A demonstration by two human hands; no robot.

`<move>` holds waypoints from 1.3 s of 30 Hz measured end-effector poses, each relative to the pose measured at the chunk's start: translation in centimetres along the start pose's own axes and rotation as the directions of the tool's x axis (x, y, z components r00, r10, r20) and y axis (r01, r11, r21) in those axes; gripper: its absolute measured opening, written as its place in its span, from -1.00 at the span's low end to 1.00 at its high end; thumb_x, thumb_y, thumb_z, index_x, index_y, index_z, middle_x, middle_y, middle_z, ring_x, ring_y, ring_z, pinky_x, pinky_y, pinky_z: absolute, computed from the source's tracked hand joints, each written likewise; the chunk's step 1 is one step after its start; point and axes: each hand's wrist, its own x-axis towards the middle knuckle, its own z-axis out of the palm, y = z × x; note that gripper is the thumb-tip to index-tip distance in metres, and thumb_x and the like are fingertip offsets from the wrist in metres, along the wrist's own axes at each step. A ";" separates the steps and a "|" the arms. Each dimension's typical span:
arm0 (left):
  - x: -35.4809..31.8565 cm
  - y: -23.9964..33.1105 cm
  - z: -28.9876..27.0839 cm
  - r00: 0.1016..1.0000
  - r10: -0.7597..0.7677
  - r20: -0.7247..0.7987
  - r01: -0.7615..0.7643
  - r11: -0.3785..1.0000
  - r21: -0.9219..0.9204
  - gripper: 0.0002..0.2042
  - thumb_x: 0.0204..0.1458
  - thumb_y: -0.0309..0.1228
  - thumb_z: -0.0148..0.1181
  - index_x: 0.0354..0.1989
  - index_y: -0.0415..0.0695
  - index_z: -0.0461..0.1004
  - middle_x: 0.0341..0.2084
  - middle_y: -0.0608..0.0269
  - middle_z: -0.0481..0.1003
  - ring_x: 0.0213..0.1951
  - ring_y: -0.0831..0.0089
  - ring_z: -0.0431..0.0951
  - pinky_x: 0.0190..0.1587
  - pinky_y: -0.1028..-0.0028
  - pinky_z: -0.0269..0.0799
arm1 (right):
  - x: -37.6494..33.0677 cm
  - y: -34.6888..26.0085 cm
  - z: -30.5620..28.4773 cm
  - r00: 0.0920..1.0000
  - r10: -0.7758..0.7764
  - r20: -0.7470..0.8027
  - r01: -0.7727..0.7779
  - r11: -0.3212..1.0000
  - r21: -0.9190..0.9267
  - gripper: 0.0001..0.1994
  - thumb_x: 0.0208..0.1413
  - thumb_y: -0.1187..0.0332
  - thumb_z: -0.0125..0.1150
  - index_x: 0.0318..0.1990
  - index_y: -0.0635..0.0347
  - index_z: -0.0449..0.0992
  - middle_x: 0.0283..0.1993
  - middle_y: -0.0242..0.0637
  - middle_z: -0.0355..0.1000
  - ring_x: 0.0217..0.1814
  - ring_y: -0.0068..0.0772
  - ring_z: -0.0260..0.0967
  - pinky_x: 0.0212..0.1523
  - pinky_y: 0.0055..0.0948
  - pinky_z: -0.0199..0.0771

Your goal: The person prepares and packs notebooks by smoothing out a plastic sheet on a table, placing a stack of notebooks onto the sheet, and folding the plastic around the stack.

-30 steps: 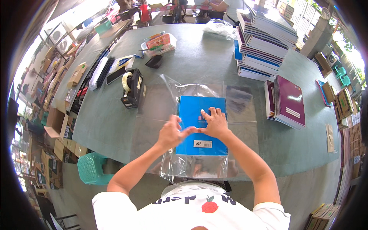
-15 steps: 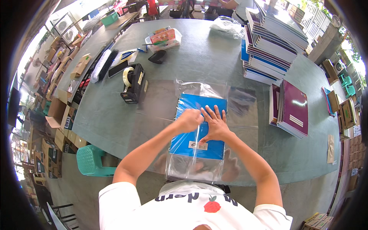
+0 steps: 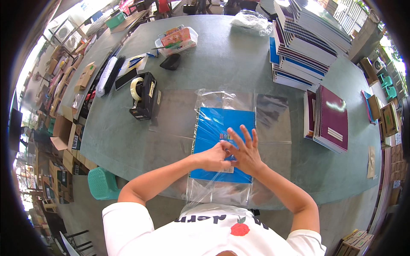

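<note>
A blue spiral-bound notebook (image 3: 209,123) lies flat on the table in front of me, with a clear plastic cover (image 3: 222,99) over it. The film reaches past the notebook's top and bottom edges, and creases run across it toward my hands. My left hand (image 3: 212,158) is closed, pinching the film above the notebook's middle. Right beside it, my right hand (image 3: 247,157) rests over the notebook's right half with several fingers spread upward. Its thumb side meets the left fingertips, and the exact contact there is hard to make out.
A black tape dispenser (image 3: 144,96) stands at the left. Farther back are a dark pouch-like object (image 3: 171,62) and a plastic tub (image 3: 193,39). Tall notebook stacks (image 3: 303,55) and maroon notebooks (image 3: 331,115) stand at the right. Clear sheets (image 3: 273,128) lie under the blue notebook.
My left hand has come down toward me, pulling the film into creases. My right hand has shifted down and its fingers have lifted from lying flat on the notebook.
</note>
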 end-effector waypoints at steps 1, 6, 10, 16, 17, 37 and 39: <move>-0.2 -0.2 0.0 0.998 0.033 0.052 -0.042 0.985 0.167 -0.43 -0.07 -0.26 0.03 0.15 -0.19 0.12 0.19 -0.11 -0.06 0.16 -0.05 -0.01 0.20 0.16 -0.05 | 0.3 0.0 -0.2 0.990 0.115 0.083 -0.118 0.993 0.033 -0.21 -0.51 -0.03 0.37 0.05 -0.05 0.33 0.34 -0.33 -0.16 0.40 -0.05 -0.42 0.25 0.16 -0.44; -2.6 0.4 -6.6 0.989 0.023 -0.144 0.016 0.964 0.266 -0.77 -0.13 -0.33 0.22 -0.32 -0.19 0.51 -0.48 0.10 0.49 -0.37 0.26 0.50 -0.19 0.31 0.38 | -0.4 -1.2 -0.5 0.950 0.263 0.167 -0.249 0.964 -0.097 -0.37 -0.45 -0.08 0.32 -0.15 0.06 0.46 0.29 -0.30 -0.07 0.30 -0.08 -0.19 0.16 0.05 -0.16; 0.1 -1.8 -16.4 0.615 0.452 -0.646 0.222 0.687 0.692 -0.74 -0.38 -0.43 0.32 -0.39 -0.01 0.53 -0.14 0.16 0.38 0.03 0.19 0.24 0.00 0.25 0.20 | -1.4 -1.7 0.5 0.939 0.330 0.097 -0.330 0.944 -0.017 -0.41 -0.39 -0.07 0.29 -0.17 0.11 0.48 0.24 -0.26 0.03 0.16 -0.11 -0.01 0.04 -0.08 0.04; 10.6 -5.1 -22.0 0.954 0.108 -0.280 0.146 0.647 0.748 -0.86 -0.26 -0.31 0.24 -0.44 0.05 0.56 -0.15 0.23 0.41 0.04 0.20 0.24 0.01 0.22 0.20 | -0.8 -1.8 -0.1 0.940 0.269 0.209 -0.259 0.963 -0.073 -0.44 -0.37 -0.01 0.33 -0.19 0.15 0.48 0.32 -0.29 -0.08 0.18 0.00 0.03 -0.02 -0.09 0.20; 11.2 -7.0 -21.7 0.953 0.110 -0.283 0.145 0.654 0.743 -0.86 -0.26 -0.31 0.24 -0.44 0.05 0.56 -0.15 0.23 0.41 0.04 0.20 0.24 0.01 0.22 0.20 | -0.6 -2.0 -0.1 0.939 0.267 0.217 -0.256 0.963 -0.078 -0.44 -0.37 -0.01 0.33 -0.19 0.15 0.48 0.32 -0.29 -0.08 0.18 0.00 0.03 -0.02 -0.09 0.20; -16.8 -18.2 -20.0 0.330 -0.563 -0.757 -0.103 0.776 -0.622 -0.76 -0.09 -0.20 0.23 -0.47 -0.13 0.49 -0.56 0.37 0.46 -0.50 0.56 0.38 -0.39 0.52 0.25 | 4.3 -0.6 -1.6 0.837 0.398 0.377 -0.387 0.916 -0.107 -0.69 -0.33 0.26 0.37 -0.32 -0.05 0.47 -0.05 -0.56 0.33 0.06 -0.35 0.15 0.02 -0.23 0.03; -16.6 -18.9 -20.2 0.283 -0.533 -0.797 -0.143 0.799 -0.585 -0.84 -0.08 -0.32 0.22 -0.41 -0.14 0.48 -0.50 0.37 0.47 -0.40 0.56 0.40 -0.33 0.45 0.32 | 4.5 -0.9 -1.9 0.821 0.418 0.389 -0.405 0.907 -0.117 -0.60 -0.33 0.23 0.37 -0.22 -0.08 0.45 -0.02 -0.55 0.32 0.10 -0.33 0.12 0.04 -0.21 0.02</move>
